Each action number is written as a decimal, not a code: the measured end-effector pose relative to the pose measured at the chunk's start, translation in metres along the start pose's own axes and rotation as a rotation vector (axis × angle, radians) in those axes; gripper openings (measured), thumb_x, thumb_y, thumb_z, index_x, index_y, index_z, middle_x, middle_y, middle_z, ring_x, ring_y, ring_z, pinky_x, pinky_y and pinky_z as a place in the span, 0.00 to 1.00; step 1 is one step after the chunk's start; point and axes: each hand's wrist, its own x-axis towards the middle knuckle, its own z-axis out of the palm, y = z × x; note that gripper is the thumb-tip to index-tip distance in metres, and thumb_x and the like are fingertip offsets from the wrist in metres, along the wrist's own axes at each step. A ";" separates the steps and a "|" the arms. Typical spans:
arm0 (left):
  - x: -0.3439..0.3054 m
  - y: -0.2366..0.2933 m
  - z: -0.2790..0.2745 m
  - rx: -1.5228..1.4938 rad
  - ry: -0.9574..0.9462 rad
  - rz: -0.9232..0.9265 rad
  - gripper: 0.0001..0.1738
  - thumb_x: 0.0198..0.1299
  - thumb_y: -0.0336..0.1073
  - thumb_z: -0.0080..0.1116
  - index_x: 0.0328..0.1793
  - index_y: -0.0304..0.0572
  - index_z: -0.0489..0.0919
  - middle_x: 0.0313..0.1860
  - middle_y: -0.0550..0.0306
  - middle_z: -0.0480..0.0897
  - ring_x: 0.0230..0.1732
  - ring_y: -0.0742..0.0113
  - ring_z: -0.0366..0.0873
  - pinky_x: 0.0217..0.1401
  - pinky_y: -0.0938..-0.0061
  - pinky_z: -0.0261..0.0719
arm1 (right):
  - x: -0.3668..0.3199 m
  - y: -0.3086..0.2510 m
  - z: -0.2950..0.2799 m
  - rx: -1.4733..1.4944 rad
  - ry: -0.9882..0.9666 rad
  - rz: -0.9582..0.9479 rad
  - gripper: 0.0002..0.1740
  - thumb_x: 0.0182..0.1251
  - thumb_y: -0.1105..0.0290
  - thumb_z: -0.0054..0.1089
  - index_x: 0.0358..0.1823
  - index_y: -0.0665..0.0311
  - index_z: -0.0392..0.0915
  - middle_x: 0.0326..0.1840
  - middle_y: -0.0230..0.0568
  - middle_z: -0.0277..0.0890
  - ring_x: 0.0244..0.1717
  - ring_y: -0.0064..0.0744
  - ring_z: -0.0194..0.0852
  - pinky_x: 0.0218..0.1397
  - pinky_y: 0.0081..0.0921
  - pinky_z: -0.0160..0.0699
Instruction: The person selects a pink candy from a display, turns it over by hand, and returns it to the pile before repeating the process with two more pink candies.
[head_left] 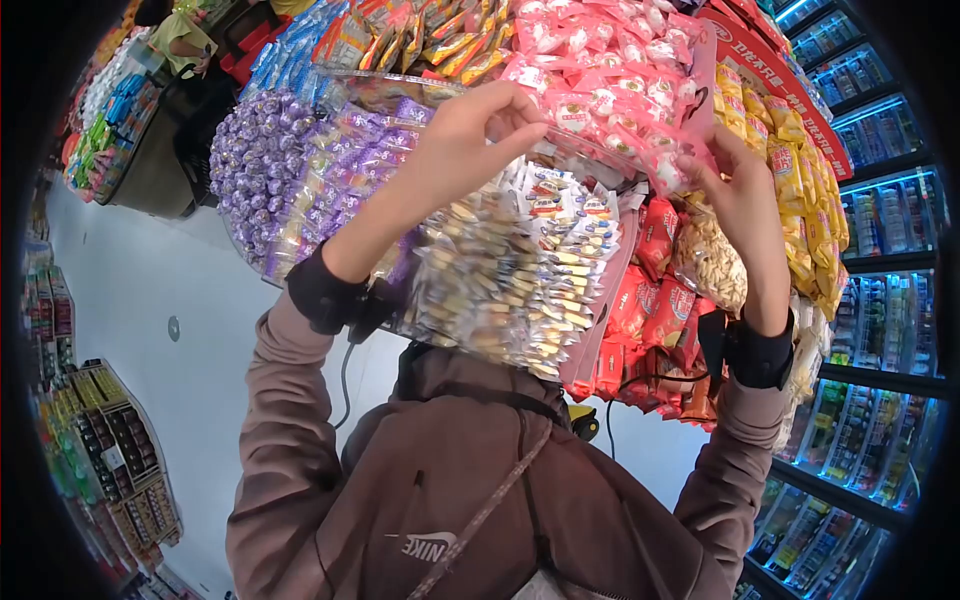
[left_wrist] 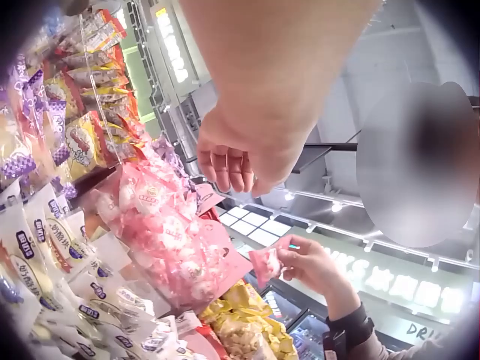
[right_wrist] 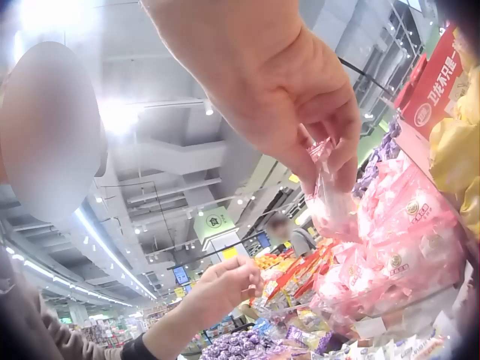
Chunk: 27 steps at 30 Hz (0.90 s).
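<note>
My right hand pinches a pink-wrapped packet between thumb and fingers, above the right side of the heap of similar pink packets. The left wrist view shows the same packet hanging from the fingertips of the right hand. To the left, my left hand hovers over the display near the heap's lower left edge, its fingers loosely curled and holding nothing. Both the left wrist view and the right wrist view show that left hand apart from the packets.
Purple-wrapped sweets lie at the left of the display, white packets nearest the body. Red packets and yellow packets are to the right, beside a red sign. Lit shelves stand far right; a person is at upper left.
</note>
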 end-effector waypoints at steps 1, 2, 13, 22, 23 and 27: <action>0.008 -0.008 0.004 0.085 0.014 0.052 0.07 0.57 0.31 0.55 0.38 0.35 0.74 0.33 0.57 0.75 0.38 0.68 0.76 0.40 0.74 0.72 | 0.005 -0.003 -0.001 -0.071 -0.003 -0.027 0.13 0.53 0.71 0.62 0.38 0.70 0.72 0.25 0.38 0.71 0.26 0.24 0.66 0.32 0.22 0.68; 0.016 -0.015 0.008 0.172 0.029 0.104 0.08 0.57 0.32 0.55 0.39 0.35 0.74 0.35 0.56 0.75 0.39 0.69 0.76 0.41 0.74 0.73 | 0.011 -0.009 -0.001 -0.141 -0.006 -0.055 0.12 0.54 0.73 0.61 0.38 0.70 0.72 0.26 0.35 0.71 0.28 0.21 0.66 0.34 0.20 0.68; 0.079 -0.069 0.034 0.789 0.024 0.508 0.19 0.47 0.40 0.62 0.46 0.43 0.75 0.37 0.54 0.76 0.47 0.54 0.71 0.51 0.62 0.66 | 0.059 0.011 0.021 -0.136 -0.022 -0.127 0.12 0.54 0.74 0.60 0.40 0.66 0.72 0.27 0.33 0.72 0.25 0.20 0.66 0.31 0.20 0.68; 0.091 -0.077 0.048 0.376 -0.200 0.251 0.12 0.56 0.37 0.54 0.43 0.40 0.72 0.41 0.50 0.76 0.42 0.52 0.74 0.44 0.65 0.72 | 0.064 0.017 0.022 -0.088 -0.053 -0.045 0.11 0.56 0.73 0.59 0.40 0.67 0.73 0.25 0.32 0.70 0.24 0.17 0.65 0.28 0.18 0.65; 0.094 -0.075 0.044 0.364 -0.182 0.238 0.12 0.56 0.37 0.54 0.44 0.39 0.72 0.40 0.50 0.77 0.42 0.52 0.75 0.43 0.66 0.73 | 0.066 0.019 0.025 -0.099 -0.029 -0.071 0.11 0.56 0.73 0.59 0.40 0.67 0.73 0.24 0.31 0.70 0.24 0.17 0.65 0.27 0.18 0.65; 0.103 -0.060 0.017 0.413 0.080 0.398 0.14 0.54 0.34 0.56 0.44 0.37 0.70 0.34 0.45 0.78 0.37 0.49 0.76 0.39 0.62 0.72 | 0.071 0.023 0.027 -0.073 -0.064 -0.059 0.11 0.56 0.73 0.59 0.40 0.67 0.73 0.23 0.30 0.70 0.24 0.17 0.65 0.27 0.18 0.65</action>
